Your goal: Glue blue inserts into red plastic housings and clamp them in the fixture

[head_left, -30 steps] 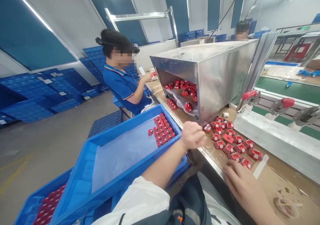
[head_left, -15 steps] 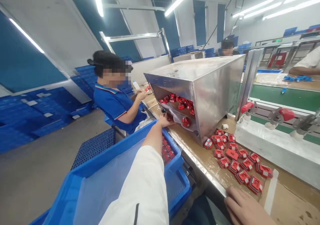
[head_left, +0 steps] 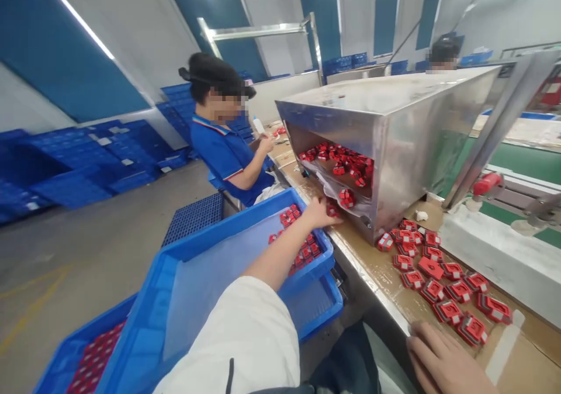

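Note:
My left hand point(head_left: 319, 214) reaches across the blue tray point(head_left: 184, 253) to the table edge below the metal box point(head_left: 405, 154). Its fingers are closed around a small red plastic part point(head_left: 332, 210), partly hidden by them. Rows of similar red parts point(head_left: 307, 252) sit in the tray's far end, partly behind my forearm. More red parts point(head_left: 350, 163) are heaped inside the box opening. My right hand point(head_left: 442, 356) lies on the table's near edge, fingers extended and holding nothing. Beyond its fingertips, a spread of red parts point(head_left: 432, 268) lies on the cardboard-covered tabletop.
A co-worker in a blue shirt point(head_left: 232, 154) sits at the left, holding a white bottle point(head_left: 258, 126). Another blue tray point(head_left: 92, 353) with red parts stands low at the left. Toggle clamps point(head_left: 488, 185) are mounted beyond the table. Blue crates point(head_left: 74, 160) are stacked along the wall.
My left hand has drawn back toward me along the table edge, bringing the red part with it. The view has swung left and down. My right hand stays on the table edge.

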### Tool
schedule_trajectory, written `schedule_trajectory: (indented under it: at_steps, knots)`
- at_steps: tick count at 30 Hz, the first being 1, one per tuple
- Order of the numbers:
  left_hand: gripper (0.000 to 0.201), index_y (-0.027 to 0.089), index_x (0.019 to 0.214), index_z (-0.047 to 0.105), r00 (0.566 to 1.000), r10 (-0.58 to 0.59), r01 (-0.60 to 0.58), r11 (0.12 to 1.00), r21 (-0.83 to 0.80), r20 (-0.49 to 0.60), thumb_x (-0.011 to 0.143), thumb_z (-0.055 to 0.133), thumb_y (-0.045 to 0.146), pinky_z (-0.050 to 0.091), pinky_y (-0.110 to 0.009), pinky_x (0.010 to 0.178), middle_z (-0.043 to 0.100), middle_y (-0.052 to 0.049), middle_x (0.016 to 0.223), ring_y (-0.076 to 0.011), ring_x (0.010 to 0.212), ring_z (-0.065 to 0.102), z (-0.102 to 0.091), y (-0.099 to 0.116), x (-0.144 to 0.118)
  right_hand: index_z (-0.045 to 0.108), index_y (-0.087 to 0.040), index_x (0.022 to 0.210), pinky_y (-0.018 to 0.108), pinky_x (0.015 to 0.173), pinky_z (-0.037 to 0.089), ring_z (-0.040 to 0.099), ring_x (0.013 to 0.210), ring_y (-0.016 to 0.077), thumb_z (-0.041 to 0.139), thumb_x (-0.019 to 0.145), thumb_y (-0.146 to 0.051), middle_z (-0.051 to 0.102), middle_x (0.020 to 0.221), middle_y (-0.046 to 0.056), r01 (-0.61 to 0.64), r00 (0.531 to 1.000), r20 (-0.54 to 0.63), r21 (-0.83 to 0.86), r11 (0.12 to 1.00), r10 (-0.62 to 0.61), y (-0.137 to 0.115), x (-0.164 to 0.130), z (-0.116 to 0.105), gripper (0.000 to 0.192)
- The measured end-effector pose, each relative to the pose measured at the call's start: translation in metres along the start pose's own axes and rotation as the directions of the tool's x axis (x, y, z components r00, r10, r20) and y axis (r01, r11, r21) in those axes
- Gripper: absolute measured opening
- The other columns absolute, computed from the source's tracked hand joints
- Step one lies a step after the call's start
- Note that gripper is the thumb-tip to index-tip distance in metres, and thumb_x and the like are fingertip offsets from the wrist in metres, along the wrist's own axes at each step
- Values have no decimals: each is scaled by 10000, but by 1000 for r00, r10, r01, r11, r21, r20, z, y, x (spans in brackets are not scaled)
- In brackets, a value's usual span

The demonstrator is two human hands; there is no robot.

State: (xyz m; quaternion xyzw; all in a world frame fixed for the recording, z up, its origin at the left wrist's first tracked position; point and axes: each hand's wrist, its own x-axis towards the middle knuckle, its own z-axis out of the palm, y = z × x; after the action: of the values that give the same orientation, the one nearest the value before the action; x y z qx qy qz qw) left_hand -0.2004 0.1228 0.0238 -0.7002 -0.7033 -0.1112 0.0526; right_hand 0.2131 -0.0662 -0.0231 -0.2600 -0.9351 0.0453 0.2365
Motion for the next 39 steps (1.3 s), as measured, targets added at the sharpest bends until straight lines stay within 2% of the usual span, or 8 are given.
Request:
schedule_trajectory:
  at_steps: [3,7,13,20,27,32,35,39]
  knots:
    - [1083,132,1333,574,995,-33,38,998,-53,92,572,696,893,523,-405,979,587,-188,1254,-354,1123,638,1,62,-49,660,-243,1052,324,734,585,712,843,208,488,1025,-299,683,1042,87,3,1000,-8,-33,999,-3,2,2,5,183]
    - [1107,144,1354,566,998,44,-36,983,-181,42,555,703,898,488,-481,1070,554,-198,1310,-388,1201,587,-5,136,-114,594,-220,1286,420,837,612,706,1042,282,492,1034,-365,624,1292,160,-161,986,-63,-81,984,156,-1,5,8,308]
    - [1084,137,1541,386,986,159,-164,953,-256,-41,674,777,658,360,-585,1182,354,-264,1580,-438,1414,425,10,198,-160,533,-216,1381,455,908,609,683,1125,301,564,1006,-348,586,1384,161,-296,955,-45,-93,951,293,-5,4,5,398]
    - [908,171,1512,456,967,215,-238,952,-191,-133,772,744,611,318,-593,1205,262,-239,1654,-445,1506,305,24,214,-145,565,-173,1356,403,873,589,685,1067,261,535,989,-128,630,1325,166,-332,941,-114,-152,931,318,-14,10,-11,371]
    - [980,225,1542,444,948,287,-305,942,-139,-134,772,630,802,162,-618,1269,258,-180,1690,-415,1591,130,17,227,-130,655,-192,1172,357,806,530,675,954,231,517,1016,-167,703,1173,122,-346,930,-201,-206,915,307,-19,-24,-72,210]
    - [927,289,1516,491,924,369,-380,915,-136,-95,766,627,816,139,-581,1280,273,-124,1698,-381,1589,172,14,224,-122,673,-195,1011,289,697,469,635,771,174,609,982,-236,672,889,65,-502,797,-462,-147,852,389,19,-79,-124,81]
    - [966,291,1546,451,901,429,-433,890,-146,-60,762,620,830,133,-577,1281,249,-128,1708,-376,1588,180,14,218,-120,643,-196,917,261,634,437,585,681,142,543,1019,-284,626,794,26,-601,746,-388,-40,798,542,39,-103,-140,168]
    - [945,284,1545,454,886,459,-463,877,-125,-60,775,636,801,141,-580,1280,264,-139,1701,-374,1585,193,14,218,-118,549,-202,723,258,593,374,502,601,127,475,1047,-338,528,658,-11,-584,797,-239,-70,809,555,50,-120,-137,359]
